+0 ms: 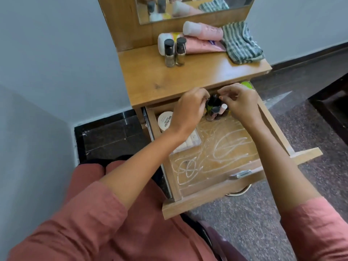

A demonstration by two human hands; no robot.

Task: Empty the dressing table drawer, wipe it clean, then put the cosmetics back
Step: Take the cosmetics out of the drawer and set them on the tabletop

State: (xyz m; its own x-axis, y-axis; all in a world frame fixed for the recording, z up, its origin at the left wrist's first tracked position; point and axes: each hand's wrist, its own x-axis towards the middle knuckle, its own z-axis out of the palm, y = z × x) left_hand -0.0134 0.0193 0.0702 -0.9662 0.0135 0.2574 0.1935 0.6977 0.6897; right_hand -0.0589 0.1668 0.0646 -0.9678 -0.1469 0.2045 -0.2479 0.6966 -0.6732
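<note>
The wooden drawer [212, 196] stands pulled out, its floor streaked with white scribble marks. At its back a cluster of small nail polish bottles [214, 109] stands between my hands. My left hand [188, 110] curls around the cluster's left side, fingers on the bottles. My right hand [241, 104] pinches at the cluster's right side. A round white nail polish remover tub [164, 120] and a white box [190, 142] lie in the drawer's left part, partly under my left arm. A green lid [246, 84] shows at the back right corner.
On the table top [188, 78] stand two dark-capped glass bottles [174, 51], pink and white tubes [203, 39] lying flat, and a striped cloth [241, 44] at the right. A mirror rises behind them. A speckled floor lies right of the drawer, a wall left.
</note>
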